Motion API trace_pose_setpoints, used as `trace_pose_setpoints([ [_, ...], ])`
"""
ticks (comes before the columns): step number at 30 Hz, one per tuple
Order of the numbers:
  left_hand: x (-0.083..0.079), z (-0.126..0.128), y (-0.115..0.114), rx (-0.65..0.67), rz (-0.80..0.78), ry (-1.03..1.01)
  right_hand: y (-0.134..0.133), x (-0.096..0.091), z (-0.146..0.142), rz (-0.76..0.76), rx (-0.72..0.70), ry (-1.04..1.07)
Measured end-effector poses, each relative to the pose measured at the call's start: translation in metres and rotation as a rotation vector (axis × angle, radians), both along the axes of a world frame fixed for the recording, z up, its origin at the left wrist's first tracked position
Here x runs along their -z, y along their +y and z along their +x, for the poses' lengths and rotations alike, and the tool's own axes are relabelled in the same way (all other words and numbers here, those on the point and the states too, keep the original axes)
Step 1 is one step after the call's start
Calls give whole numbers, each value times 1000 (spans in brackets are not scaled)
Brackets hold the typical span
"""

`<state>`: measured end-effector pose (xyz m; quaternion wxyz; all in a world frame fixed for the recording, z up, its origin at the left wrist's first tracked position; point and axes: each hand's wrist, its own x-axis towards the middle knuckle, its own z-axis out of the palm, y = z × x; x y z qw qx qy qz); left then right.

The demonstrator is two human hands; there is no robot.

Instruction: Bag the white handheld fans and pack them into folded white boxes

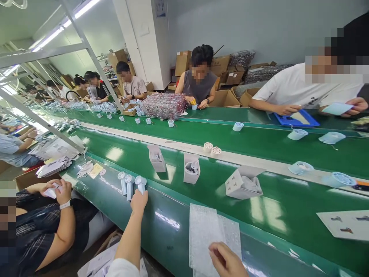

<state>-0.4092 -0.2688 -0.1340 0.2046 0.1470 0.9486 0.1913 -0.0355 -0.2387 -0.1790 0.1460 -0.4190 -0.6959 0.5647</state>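
Observation:
My left hand [138, 201] reaches forward to the near edge of the green conveyor belt [178, 169] and closes on the handle of a small light-blue handheld fan [140, 183]. Two more such fans [125, 183] stand beside it to the left. My right hand [226, 261] at the bottom pinches the lower edge of a stack of clear bubble-wrap bags [208, 232] lying on the belt's near rim.
Three open white cartons [242, 183] ride on the belt, with round fan parts [300, 167] farther along. A seated person [43, 227] sits at my left. Other workers face me across the line, with cardboard boxes [221, 98] behind them. A printed sheet [346, 224] lies right.

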Motion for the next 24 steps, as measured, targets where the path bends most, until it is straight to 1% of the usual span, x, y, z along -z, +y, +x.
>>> trace_pose_setpoints([
  [1, -1, 17, 0, 17, 59, -51, 4, -8, -9, -92, 68, 26],
  [2, -2, 41, 0, 43, 117, -107, 9, -16, -18, -211, 144, 61],
  [4, -2, 102, -4, 117, 222, -239, 21, -30, -34, -526, 281, 169],
  [5, -1, 136, -7, 158, 260, -305, 26, -36, -39, -686, 321, 259],
  [6, 0, 170, -11, 206, 313, -393, 31, -41, -42, -806, 331, 347],
  [7, 2, 201, -16, 260, 427, -543, 35, -45, -43, -889, 336, 423],
  [8, 3, 227, -21, 311, 489, -663, 38, -49, -40, -935, 337, 476],
  [9, 6, 246, -27, 361, 546, -741, 40, -52, -34, -947, 350, 508],
  [10, 8, 258, -33, 422, 581, -755, 41, -54, -24, -937, 384, 527],
  [11, 12, 262, -39, 506, 576, -698, 43, -56, -12, -922, 427, 538],
  [12, 16, 260, -45, 617, 538, -592, 44, -57, 2, -910, 471, 546],
  [14, 25, 244, -56, 851, 394, -361, 46, -60, 35, -896, 541, 561],
  [15, 30, 233, -61, 937, 315, -300, 47, -61, 52, -901, 559, 557],
  [16, 34, 224, -65, 981, 262, -275, 46, -62, 68, -916, 564, 544],
  [17, 37, 216, -68, 994, 233, -271, 44, -63, 83, -935, 555, 522],
  [18, 38, 212, -70, 980, 231, -274, 41, -64, 96, -957, 534, 496],
  [20, 35, 213, -69, 927, 258, -265, 28, -65, 114, -1016, 438, 444],
  [22, 25, 224, -65, 869, 304, -255, 11, -66, 120, -1085, 284, 416],
  [24, 8, 240, -60, 832, 361, -279, -5, -67, 117, -1134, 128, 414],
])
